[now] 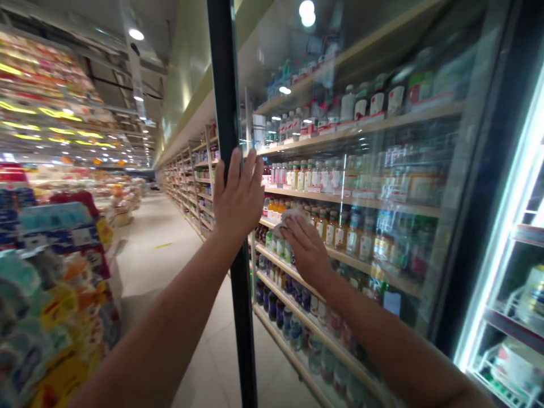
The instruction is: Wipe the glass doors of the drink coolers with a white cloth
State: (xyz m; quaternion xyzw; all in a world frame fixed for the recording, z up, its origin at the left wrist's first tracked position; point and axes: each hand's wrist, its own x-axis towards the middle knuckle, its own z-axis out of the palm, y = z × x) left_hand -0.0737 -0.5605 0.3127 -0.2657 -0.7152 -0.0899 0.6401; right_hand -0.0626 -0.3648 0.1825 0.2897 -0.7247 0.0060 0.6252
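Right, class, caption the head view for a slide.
Left hand rests on the black edge of an open glass door while the right hand presses a pale cloth to it, bottle shelves beyond.

L hand on door edge, R hand w/ cloth on glass, bottle shelves behind, aisle left

cloth: mostly under right hand | bottle labels: unreadable | door: cut top, bottom

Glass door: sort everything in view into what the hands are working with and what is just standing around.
In hand: glass door, left hand flat on its black edge; cloth pressed to the pane by the right hand.
Just around: bottled drinks on shelves; packaged goods stand; lit cooler racks.
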